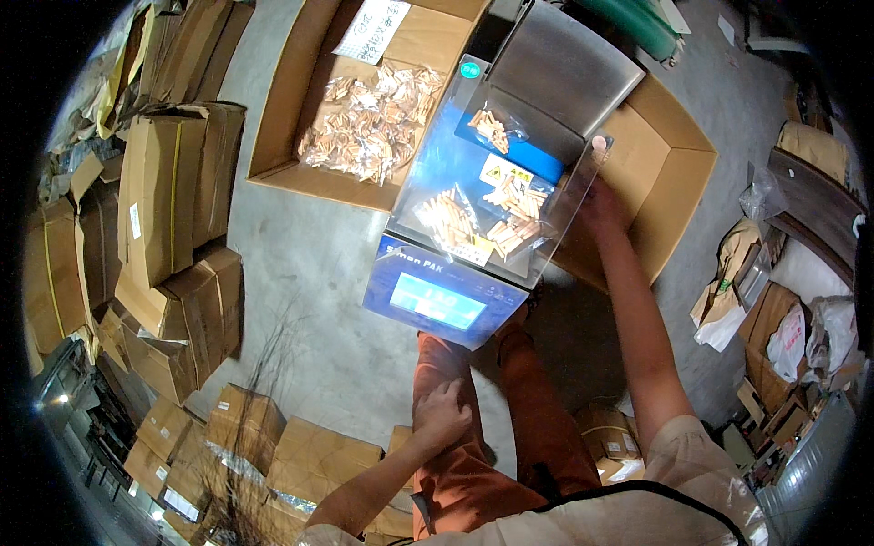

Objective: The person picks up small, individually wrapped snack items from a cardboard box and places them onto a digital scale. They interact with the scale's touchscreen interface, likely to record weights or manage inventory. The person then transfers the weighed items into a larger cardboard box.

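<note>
My left hand (443,414) rests on my left thigh, fingers loosely laid on the orange trousers, holding nothing. My right arm reaches forward past the machine's right side, and my right hand (601,207) is at the open cardboard box (678,155) there. A see-through panel (575,196) partly covers that hand, and its fingers are hard to make out. Between my arms stands a blue machine (382,282) with a lit screen (437,302). On its top lie clear bags of wooden dowels (446,218), with another dowel bag (490,129) farther back on a blue part.
At the far left, an open carton (273,136) holds many bagged dowels (364,132) and a written sheet (371,29). A metal plate (564,64) rises behind the machine. Stacked cartons (150,200) line the left; others (323,460) stand near. Bags and wrappings (728,273) lie right.
</note>
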A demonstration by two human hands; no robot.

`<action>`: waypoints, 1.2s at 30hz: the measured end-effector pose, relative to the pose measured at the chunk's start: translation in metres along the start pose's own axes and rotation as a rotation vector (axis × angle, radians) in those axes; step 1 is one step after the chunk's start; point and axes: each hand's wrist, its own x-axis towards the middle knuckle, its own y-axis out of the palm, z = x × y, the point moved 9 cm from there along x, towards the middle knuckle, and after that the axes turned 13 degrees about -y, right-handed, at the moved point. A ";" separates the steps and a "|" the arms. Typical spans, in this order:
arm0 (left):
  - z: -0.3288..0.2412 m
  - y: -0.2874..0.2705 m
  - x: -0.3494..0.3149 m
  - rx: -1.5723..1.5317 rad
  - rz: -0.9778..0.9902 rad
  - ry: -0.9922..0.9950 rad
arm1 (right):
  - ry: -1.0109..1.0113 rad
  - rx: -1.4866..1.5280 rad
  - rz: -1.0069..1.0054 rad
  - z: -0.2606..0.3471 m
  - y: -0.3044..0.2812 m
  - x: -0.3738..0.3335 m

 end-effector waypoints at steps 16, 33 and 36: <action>0.001 0.004 -0.002 -0.007 -0.053 0.028 | -0.247 -0.119 0.169 -0.015 0.005 -0.012; -0.034 -0.030 -0.002 0.011 -0.195 0.134 | -0.362 -0.887 -0.022 0.008 -0.111 0.079; -0.046 -0.080 0.005 -0.161 -0.231 0.166 | -0.401 -1.168 0.020 0.018 -0.129 0.146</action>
